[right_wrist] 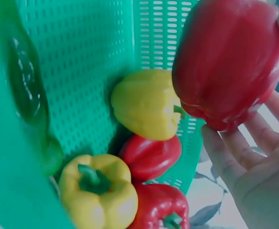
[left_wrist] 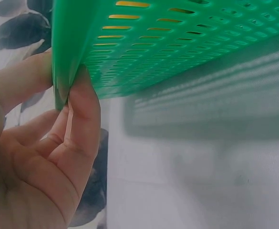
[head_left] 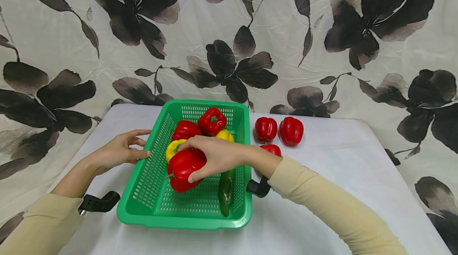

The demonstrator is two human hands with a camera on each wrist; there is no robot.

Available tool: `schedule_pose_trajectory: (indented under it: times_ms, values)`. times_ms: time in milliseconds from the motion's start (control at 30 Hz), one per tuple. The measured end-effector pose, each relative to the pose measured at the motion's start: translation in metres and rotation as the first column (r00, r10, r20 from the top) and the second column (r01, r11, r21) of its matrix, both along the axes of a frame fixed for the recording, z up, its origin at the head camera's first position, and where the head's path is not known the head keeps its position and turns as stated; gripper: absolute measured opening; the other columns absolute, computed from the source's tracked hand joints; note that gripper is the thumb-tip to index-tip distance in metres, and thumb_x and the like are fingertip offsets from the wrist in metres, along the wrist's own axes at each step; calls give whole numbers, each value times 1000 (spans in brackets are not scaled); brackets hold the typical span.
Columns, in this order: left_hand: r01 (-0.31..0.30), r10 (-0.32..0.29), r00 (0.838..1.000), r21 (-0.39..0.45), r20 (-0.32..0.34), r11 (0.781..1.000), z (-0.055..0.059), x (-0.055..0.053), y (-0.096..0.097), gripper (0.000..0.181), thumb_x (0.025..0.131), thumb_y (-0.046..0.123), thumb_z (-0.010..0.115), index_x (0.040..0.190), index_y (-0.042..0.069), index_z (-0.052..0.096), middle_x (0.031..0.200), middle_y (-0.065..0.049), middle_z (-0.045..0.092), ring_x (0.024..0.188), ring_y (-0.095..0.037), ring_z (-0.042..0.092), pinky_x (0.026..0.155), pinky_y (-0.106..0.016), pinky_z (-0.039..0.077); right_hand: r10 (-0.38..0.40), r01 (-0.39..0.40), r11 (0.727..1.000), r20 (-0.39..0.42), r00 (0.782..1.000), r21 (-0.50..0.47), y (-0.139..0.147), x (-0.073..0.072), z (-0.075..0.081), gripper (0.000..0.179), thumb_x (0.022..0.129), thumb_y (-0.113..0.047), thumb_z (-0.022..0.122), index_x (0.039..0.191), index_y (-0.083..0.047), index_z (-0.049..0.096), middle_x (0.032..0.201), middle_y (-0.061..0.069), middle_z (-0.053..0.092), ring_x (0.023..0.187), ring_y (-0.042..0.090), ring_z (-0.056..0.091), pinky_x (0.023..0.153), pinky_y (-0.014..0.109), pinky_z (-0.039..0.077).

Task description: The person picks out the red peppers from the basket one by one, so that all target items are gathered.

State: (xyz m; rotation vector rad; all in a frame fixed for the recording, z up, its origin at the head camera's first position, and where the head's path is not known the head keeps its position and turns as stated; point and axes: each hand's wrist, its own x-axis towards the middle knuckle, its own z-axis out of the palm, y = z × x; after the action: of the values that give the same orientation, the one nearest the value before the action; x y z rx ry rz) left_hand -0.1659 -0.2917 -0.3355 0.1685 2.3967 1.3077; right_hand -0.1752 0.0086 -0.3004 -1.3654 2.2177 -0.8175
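Observation:
My right hand (head_left: 220, 153) grips a large red bell pepper (head_left: 183, 171) over the green slotted basket (head_left: 184, 223). In the right wrist view, the fingertips (right_wrist: 220, 145) curve round that pepper's end. My left hand (head_left: 116, 151) pinches the basket's left rim, thumb on one side and fingers on the other in the left wrist view. Inside the basket, two red peppers (head_left: 212, 121) lie toward the far end. A yellow bell pepper (right_wrist: 146, 105) and a second yellow pepper (right_wrist: 98, 195) lie near them. A long dark green cucumber-like vegetable (head_left: 226, 193) rests along the right wall.
Three red bell peppers (head_left: 291, 131) stand on the white table (head_left: 340, 159) just right of the basket, one partly hidden behind the right forearm. Behind the table hangs a floral cloth (head_left: 304, 28). A dark wrist strap (head_left: 100, 202) sits on the left arm.

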Motion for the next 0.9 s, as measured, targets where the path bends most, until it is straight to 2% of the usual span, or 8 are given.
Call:
schedule_pose_trajectory:
  times_ms: [367,567,900]
  values:
    - [14,-14,1000,-2,1,1000,4,1,0,80,85,20,66,146,3,16,117,-26,47,83,-24,64,73,-38,56,-150,149,982,8,989,-115,25,4,15,61,75,-28,75,127,-17,44,119,-5,52,106,10,49,75,19,52]
    - [12,-12,1000,-5,5,1000,3,2,0,81,85,20,66,146,3,16,117,-25,47,84,-24,63,73,-38,56,-231,229,962,4,973,-151,42,-1,19,61,75,-25,76,126,-15,45,115,-5,53,102,13,52,73,21,53]
    - [17,-17,1000,-5,-1,1000,1,0,0,80,85,21,66,146,3,17,117,-24,47,83,-24,63,72,-37,56,-357,355,921,20,934,-159,74,-4,19,66,77,-27,73,135,-21,42,126,-5,49,108,13,50,74,24,54]
